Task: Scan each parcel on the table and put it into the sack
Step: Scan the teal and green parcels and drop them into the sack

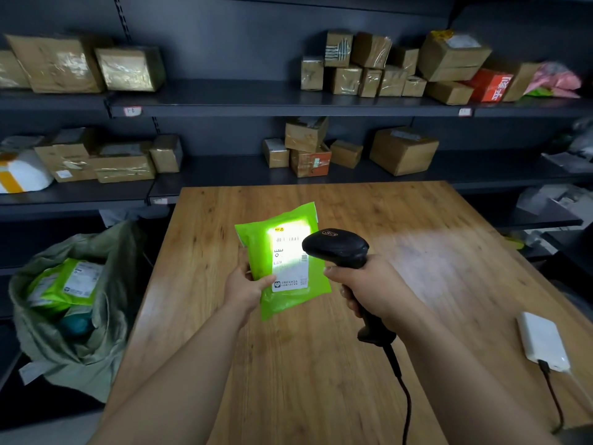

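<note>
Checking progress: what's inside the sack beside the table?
The sack holds green labelled parcels on top, with something teal below them; anything deeper is covered by these and the sack's folds.

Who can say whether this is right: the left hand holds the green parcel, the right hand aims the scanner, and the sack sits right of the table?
Not quite: the head view shows the sack left of the table; the rest holds.
</note>
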The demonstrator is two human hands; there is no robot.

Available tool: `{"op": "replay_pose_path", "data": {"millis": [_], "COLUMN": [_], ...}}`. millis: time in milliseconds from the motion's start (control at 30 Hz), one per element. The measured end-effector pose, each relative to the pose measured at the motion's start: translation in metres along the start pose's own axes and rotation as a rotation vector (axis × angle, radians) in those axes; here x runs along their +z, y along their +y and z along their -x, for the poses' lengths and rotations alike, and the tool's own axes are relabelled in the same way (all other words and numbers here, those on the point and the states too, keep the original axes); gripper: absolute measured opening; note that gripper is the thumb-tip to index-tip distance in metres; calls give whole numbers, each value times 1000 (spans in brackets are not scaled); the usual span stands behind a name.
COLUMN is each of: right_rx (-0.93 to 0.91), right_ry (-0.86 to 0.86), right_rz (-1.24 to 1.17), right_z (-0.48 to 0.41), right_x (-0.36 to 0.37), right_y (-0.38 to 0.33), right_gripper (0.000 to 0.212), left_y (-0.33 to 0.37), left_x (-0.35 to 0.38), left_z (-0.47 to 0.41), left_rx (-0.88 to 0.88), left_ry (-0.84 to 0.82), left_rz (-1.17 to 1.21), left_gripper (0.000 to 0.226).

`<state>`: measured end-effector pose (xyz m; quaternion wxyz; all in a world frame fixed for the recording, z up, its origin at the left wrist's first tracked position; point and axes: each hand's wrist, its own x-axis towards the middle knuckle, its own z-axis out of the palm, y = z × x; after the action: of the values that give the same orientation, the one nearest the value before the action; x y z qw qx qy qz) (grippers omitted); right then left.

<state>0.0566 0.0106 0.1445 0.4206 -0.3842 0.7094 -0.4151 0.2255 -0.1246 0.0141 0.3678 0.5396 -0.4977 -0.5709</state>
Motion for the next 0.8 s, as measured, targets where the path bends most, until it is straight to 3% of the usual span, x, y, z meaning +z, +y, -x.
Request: {"op": "replay_pose_path", "data": {"millis": [667,800], "right_rx": [-16,-12], "right_ry": [41,48], "right_rz": [-104,-226], "right_z": [-3,-16], "right_x": [0,14], "right_y": [14,21], "right_gripper": [24,11], "left_y": [-2,3], "left_x": [-4,-21], "left_z": [6,17], "left_rx": [-78,-22], "left_ry": [25,61], "left_rz": [123,124], "left_gripper": [38,39]}}
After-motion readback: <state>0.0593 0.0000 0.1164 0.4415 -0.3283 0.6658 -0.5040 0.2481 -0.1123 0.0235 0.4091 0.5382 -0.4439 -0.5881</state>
